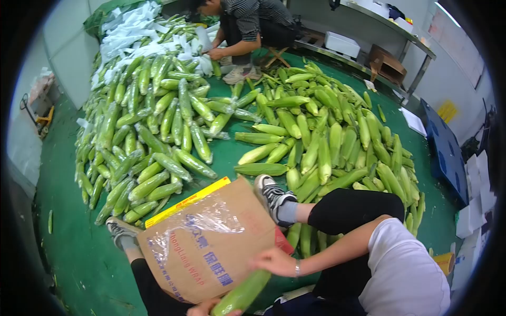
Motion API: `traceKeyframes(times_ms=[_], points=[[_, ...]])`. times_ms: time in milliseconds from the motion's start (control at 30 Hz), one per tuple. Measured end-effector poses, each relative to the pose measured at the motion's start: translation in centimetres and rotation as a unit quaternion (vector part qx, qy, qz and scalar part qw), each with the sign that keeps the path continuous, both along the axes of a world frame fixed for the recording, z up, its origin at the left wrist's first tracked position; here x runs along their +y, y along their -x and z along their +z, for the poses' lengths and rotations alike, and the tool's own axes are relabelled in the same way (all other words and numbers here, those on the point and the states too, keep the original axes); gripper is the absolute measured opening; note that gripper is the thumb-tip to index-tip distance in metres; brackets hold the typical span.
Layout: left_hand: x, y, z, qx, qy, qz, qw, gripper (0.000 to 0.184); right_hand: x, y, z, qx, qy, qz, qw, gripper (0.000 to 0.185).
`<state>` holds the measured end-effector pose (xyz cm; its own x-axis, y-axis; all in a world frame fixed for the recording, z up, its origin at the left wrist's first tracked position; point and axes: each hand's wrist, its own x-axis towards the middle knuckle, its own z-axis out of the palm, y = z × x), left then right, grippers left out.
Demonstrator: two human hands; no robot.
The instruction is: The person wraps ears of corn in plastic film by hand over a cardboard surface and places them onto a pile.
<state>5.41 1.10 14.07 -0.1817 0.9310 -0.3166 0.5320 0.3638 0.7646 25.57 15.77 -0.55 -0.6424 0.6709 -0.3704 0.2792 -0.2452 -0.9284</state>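
Note:
A green ear of corn in its husk (242, 292) is tilted at the bottom edge of the head view. My left hand (203, 308) is closed around its lower end, partly cut off by the frame. Just above the ear's upper end is my right hand (275, 262), fingers bent and blurred; whether they touch the ear or grip anything is unclear. Between my legs lies a brown cardboard box (184, 237) with blue and red print, and clear plastic film (211, 218) is spread over its top.
Film-wrapped corn (153, 137) is heaped at left, beneath pale sheets (132, 31). Unwrapped corn (327, 137) is piled at right, against my leg. A crouching person (247, 26) handles corn at the back. A metal table (390, 21) and blue panel (443, 152) line the right.

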Motion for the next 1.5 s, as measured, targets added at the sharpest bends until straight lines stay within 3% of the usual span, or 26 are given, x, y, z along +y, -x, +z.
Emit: traceKeyframes(times_ms=[33, 67, 100, 167, 233, 300, 333, 367, 400, 433, 533, 567, 633, 733, 833, 900, 1033, 1133, 1167, 1233, 1267, 1300, 1367, 1400, 1433, 1500], points=[[1.5, -0.5, 1.0, 0.063, -0.09, 0.012, 0.994, 0.029, 0.5, 0.5, 0.2, -0.08, 0.124, -0.119, 0.982, 0.024], [3.3, -1.0, 1.9, 0.11, -0.215, 0.0, 0.97, 0.023, 1.1, 1.5, -0.4, 0.09, 0.237, -0.269, 0.929, 0.019], [4.8, -0.8, 0.9, 0.043, -0.334, 0.016, 0.942, 0.022, 1.9, 2.7, -0.1, 0.116, 0.28, -0.277, 0.912, 0.019], [9.0, -2.2, -1.5, -0.105, -0.578, 0.197, 0.785, 0.024, 4.4, 5.4, 2.0, 0.17, 0.36, -0.287, 0.871, 0.02], [14.8, -4.7, -2.6, -0.218, -0.55, 0.21, 0.778, 0.043, 4.5, 8.1, 6.3, 0.229, 0.434, -0.217, 0.844, 0.024], [20.6, -1.7, -4.4, -0.234, -0.497, 0.181, 0.816, 0.049, 9.1, 8.6, 10.8, 0.189, 0.351, -0.118, 0.909, 0.028], [23.6, 1.2, -5.2, -0.227, -0.46, 0.158, 0.844, 0.046, 13.0, 8.2, 9.2, 0.07, -0.001, -0.119, 0.99, 0.028], [27.1, 3.9, -5.2, -0.276, -0.401, 0.167, 0.857, 0.044, 17.8, 7.0, 5.4, -0.063, -0.354, -0.089, 0.929, 0.029], [30.3, 7.7, -5.6, -0.3, -0.317, 0.22, 0.872, 0.042, 23.4, 5.6, 1.3, -0.129, -0.514, -0.107, 0.841, 0.037], [34.1, 10.2, -6.3, -0.314, -0.311, 0.345, 0.828, 0.04, 28.4, 4.2, -3.4, -0.231, -0.449, -0.082, 0.859, 0.042], [42.9, 25.4, -11.8, -0.393, -0.355, 0.316, 0.787, 0.072, 32.3, 3.6, -10.7, -0.504, -0.389, 0.112, 0.763, 0.046], [43.2, 27.9, -11.7, -0.403, -0.353, 0.28, 0.797, 0.072, 32.7, 4.0, -13.1, -0.543, -0.408, 0.159, 0.716, 0.047], [40.3, 26.6, -9.0, -0.249, -0.366, 0.217, 0.87, 0.063, 33.4, 4.2, -14.7, -0.556, -0.398, 0.132, 0.718, 0.033], [29.7, 26.0, -8.5, 0.068, -0.226, 0.212, 0.948, 0.029, 33.7, 3.0, -10.4, -0.516, -0.444, 0.089, 0.727, 0.052], [14.7, 24.4, -11.7, 0.302, -0.081, 0.193, 0.93, 0.033, 32.0, 3.6, 1.9, -0.295, -0.457, -0.078, 0.836, 0.061], [9.0, 19.5, -10.9, 0.338, 0.12, 0.184, 0.915, 0.047, 30.8, 5.2, 5.8, 0.091, -0.425, -0.142, 0.889, 0.055], [8.2, 15.0, -13.3, 0.43, 0.094, 0.081, 0.894, 0.036, 22.4, 13.0, 6.6, 0.235, -0.181, -0.224, 0.929, 0.045], [8.4, 17.8, -15.9, -0.023, 0.037, 0.21, 0.977, 0.027, 15.5, 18.4, 1.0, 0.299, 0.094, -0.229, 0.922, 0.049], [8.7, 17.6, -13.4, -0.26, -0.026, 0.28, 0.924, 0.021, 13.5, 18.3, 1.3, 0.276, 0.182, -0.202, 0.922, 0.05], [9.3, 16.9, -11.0, -0.467, -0.223, 0.311, 0.797, 0.021, 11.0, 17.9, -0.9, 0.203, 0.226, -0.178, 0.936, 0.051], [10.6, 15.8, -9.9, -0.439, -0.267, 0.369, 0.775, 0.022, 9.9, 17.6, -0.6, 0.192, 0.223, -0.172, 0.94, 0.053], [11.8, 15.5, -10.9, -0.365, -0.309, 0.338, 0.811, 0.022, 9.2, 17.2, -0.1, 0.174, 0.218, -0.165, 0.946, 0.056], [13.4, 14.3, -12.0, -0.085, -0.294, 0.187, 0.933, 0.031, 9.0, 16.6, 1.3, 0.109, 0.234, -0.147, 0.955, 0.061], [14.0, 14.0, -12.3, 0.156, -0.305, 0.076, 0.936, 0.043, 9.1, 16.5, 1.8, 0.081, 0.24, -0.138, 0.958, 0.063], [14.8, 14.1, -12.3, 0.389, -0.305, -0.035, 0.869, 0.059, 9.2, 15.8, 1.5, 0.022, 0.039, -0.087, 0.995, 0.063], [15.4, 15.1, -11.9, 0.397, -0.265, -0.092, 0.874, 0.077, 8.2, 12.6, -0.5, -0.102, -0.337, 0.03, 0.936, 0.064]])
